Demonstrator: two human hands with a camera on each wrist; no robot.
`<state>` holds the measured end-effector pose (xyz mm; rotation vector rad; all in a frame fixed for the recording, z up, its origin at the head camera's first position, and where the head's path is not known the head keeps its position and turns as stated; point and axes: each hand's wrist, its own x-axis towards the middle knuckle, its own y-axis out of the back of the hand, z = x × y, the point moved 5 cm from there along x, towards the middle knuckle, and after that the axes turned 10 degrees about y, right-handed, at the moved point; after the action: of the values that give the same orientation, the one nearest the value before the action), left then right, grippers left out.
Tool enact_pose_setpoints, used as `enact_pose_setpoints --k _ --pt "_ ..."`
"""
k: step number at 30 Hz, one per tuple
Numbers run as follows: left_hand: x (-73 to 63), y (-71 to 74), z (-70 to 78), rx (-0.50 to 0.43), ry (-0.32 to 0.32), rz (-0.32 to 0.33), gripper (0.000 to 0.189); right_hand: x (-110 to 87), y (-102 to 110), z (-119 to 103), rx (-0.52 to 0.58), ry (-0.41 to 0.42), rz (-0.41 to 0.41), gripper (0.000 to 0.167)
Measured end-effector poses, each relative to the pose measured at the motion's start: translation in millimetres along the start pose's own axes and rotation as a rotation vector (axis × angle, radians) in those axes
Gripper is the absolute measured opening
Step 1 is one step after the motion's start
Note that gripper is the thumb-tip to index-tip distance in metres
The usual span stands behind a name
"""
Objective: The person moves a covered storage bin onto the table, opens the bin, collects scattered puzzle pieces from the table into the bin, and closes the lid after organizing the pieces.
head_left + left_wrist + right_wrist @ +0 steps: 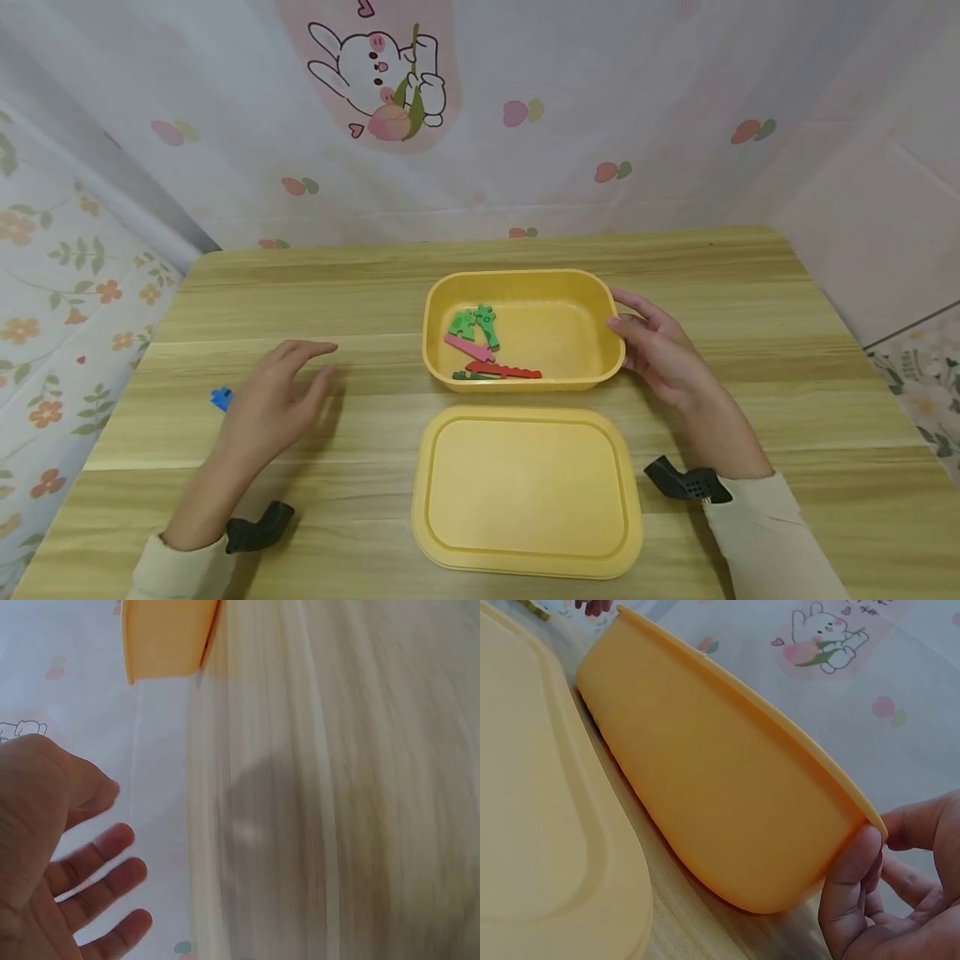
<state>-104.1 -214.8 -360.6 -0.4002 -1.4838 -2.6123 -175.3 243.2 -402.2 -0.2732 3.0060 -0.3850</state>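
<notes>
A yellow plastic box (562, 325) stands open on the table, with its side wall large in the right wrist view. My right hand (667, 354) pinches the rim at the box's right end between thumb and fingers (851, 874). Inside, toward the left, lie two green pieces (487, 325) with knobbed edges, a pink strip (469, 347), a wavy red piece (506, 369) and a dark green one (472, 376). My left hand (273, 404) hovers left of the box, fingers loosely bent and holding nothing. Partly hidden behind it is a small blue piece (221, 397).
The box's yellow lid (528, 487) lies flat on the wooden table (360, 492), just in front of the box. A curtain (480, 192) with printed fruit and a rabbit hangs along the table's back edge. Flowered cloth (67, 333) borders the left side.
</notes>
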Motion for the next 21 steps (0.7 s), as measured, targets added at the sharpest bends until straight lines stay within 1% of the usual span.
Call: enact_pose_setpoints --k 4,10,13,18,21 --pt "-2.5 3.4 -5.4 0.039 0.031 -0.023 0.031 0.0 0.8 -0.2 -0.001 0.0 0.002 0.048" --pt "-8.4 10.2 -15.5 0.085 0.083 -0.043 0.034 1.3 -0.7 -1.7 -0.016 -0.007 -0.008 0.055" --pt "-11.8 13.3 -22.0 0.086 0.085 -0.03 0.034 1.7 -1.2 -1.4 -0.014 -0.01 -0.002 0.054" --pt "-18.2 17.9 -32.3 0.094 0.066 0.022 0.036 0.6 -0.8 -0.4 -0.008 -0.012 0.002 0.05" --pt "-22.0 19.7 -37.7 0.111 0.056 0.045 0.037 0.1 -0.4 -0.6 -0.012 -0.011 -0.001 0.051"
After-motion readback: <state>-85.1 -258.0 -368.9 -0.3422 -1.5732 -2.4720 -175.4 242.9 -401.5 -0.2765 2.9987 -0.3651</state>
